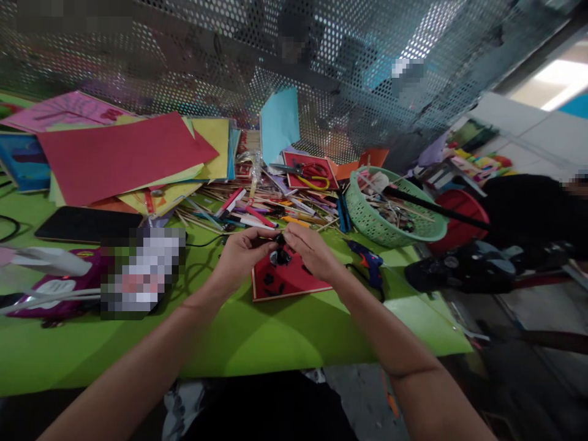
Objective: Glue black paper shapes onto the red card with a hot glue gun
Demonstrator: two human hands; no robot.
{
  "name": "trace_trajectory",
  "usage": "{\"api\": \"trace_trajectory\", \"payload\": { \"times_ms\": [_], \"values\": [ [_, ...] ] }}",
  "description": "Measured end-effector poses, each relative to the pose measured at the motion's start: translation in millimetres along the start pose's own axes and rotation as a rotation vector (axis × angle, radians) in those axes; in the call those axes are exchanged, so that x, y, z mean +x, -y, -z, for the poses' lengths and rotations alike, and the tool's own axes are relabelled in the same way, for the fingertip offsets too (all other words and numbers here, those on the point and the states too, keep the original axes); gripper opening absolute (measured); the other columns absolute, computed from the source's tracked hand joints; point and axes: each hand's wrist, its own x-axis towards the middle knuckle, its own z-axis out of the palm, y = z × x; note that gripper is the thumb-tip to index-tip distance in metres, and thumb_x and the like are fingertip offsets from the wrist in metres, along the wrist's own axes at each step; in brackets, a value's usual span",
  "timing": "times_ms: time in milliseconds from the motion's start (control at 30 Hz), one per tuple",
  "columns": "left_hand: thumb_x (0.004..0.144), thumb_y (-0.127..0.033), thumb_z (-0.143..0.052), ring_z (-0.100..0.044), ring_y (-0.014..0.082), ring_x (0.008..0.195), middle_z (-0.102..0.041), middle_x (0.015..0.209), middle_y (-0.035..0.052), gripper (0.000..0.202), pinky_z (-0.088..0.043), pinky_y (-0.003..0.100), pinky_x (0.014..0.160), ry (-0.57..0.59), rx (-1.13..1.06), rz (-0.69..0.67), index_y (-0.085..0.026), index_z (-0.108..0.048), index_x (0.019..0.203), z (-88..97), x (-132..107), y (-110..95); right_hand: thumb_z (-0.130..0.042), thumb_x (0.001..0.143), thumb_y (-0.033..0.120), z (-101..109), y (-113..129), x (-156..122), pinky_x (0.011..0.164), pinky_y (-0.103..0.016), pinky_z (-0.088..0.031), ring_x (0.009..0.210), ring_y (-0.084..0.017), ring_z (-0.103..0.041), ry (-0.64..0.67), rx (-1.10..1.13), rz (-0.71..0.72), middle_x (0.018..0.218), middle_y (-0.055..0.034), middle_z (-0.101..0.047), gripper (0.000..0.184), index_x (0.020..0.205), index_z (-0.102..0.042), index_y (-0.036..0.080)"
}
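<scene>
Over a red board with a pale edge (pixel 303 285), both hands meet at their fingertips. My left hand (pixel 245 254) pinches a small black piece (pixel 280 239) from the left. Against the same piece, the fingers of my right hand (pixel 309 248) are pressed together from the right. What exactly the piece is cannot be made out. Below the hands, a dark shiny shape (pixel 279 257) and several small black pieces (pixel 270 283) lie on the board. Part of the board is hidden by the hands.
A blue glue gun (pixel 371 260) lies right of the board. Behind are loose sticks and markers (pixel 257 214), scissors (pixel 310 174), a green basket (pixel 395 236) and red paper (pixel 124 156). Left are a black phone (pixel 89 225) and a purple device (pixel 59 288). A perforated metal panel (pixel 193 67) stands behind.
</scene>
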Motion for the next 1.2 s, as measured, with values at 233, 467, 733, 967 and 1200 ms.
{"api": "trace_trajectory", "payload": {
  "times_ms": [233, 467, 733, 967, 1200],
  "values": [
    [0.062, -0.026, -0.089, -0.072, 0.0154, 0.079, -0.077, 0.085, 0.0052, 0.033, -0.057, 0.028, 0.083, 0.030, -0.158, 0.102, -0.017, -0.078, 0.092, 0.6, 3, -3, -0.034, 0.103, 0.039, 1, -2, 0, 0.066, -0.029, -0.033, 0.068, -0.015, -0.043, -0.012, -0.009, 0.033, 0.072, 0.0020, -0.047, 0.033, 0.077, -0.044, 0.022],
    [0.064, -0.030, -0.088, -0.071, 0.0156, 0.082, -0.078, 0.089, 0.0043, 0.035, -0.056, 0.029, 0.084, 0.036, -0.021, 0.036, -0.017, -0.077, 0.095, 1.5, 1, -3, -0.041, 0.098, 0.029, 1, 1, 1, 0.061, -0.028, -0.024, 0.063, -0.013, -0.036, -0.034, -0.291, 0.110, 0.068, 0.0029, -0.042, 0.028, 0.071, -0.035, 0.022],
    [0.063, -0.027, -0.087, -0.070, 0.0177, 0.084, -0.077, 0.091, 0.0047, 0.037, -0.055, 0.030, 0.082, 0.060, 0.084, -0.003, -0.016, -0.074, 0.096, -0.4, 3, 0, -0.046, 0.084, 0.019, -11, -7, 1, 0.058, -0.027, -0.022, 0.058, -0.011, -0.035, -0.207, -0.322, 0.093, 0.060, 0.0041, -0.041, 0.023, 0.063, -0.036, 0.021],
    [0.065, -0.028, -0.086, -0.070, 0.0165, 0.083, -0.077, 0.089, 0.0051, 0.034, -0.055, 0.031, 0.087, 0.070, -0.008, 0.075, -0.016, -0.076, 0.095, 0.1, 4, -3, -0.044, 0.082, 0.023, -8, -5, 0, 0.057, -0.026, -0.025, 0.058, -0.011, -0.037, -0.150, -0.004, -0.014, 0.057, 0.0047, -0.040, 0.021, 0.061, -0.042, 0.021],
    [0.067, -0.027, -0.085, -0.072, 0.0163, 0.083, -0.078, 0.094, 0.0066, 0.036, -0.055, 0.031, 0.090, 0.113, -0.090, 0.135, -0.016, -0.076, 0.100, 1.7, 5, -5, -0.047, 0.083, 0.029, -5, -4, 2, 0.055, -0.025, -0.031, 0.053, -0.010, -0.040, -0.044, 0.366, -0.086, 0.056, 0.0048, -0.045, 0.024, 0.061, -0.045, 0.021]
  ]
}}
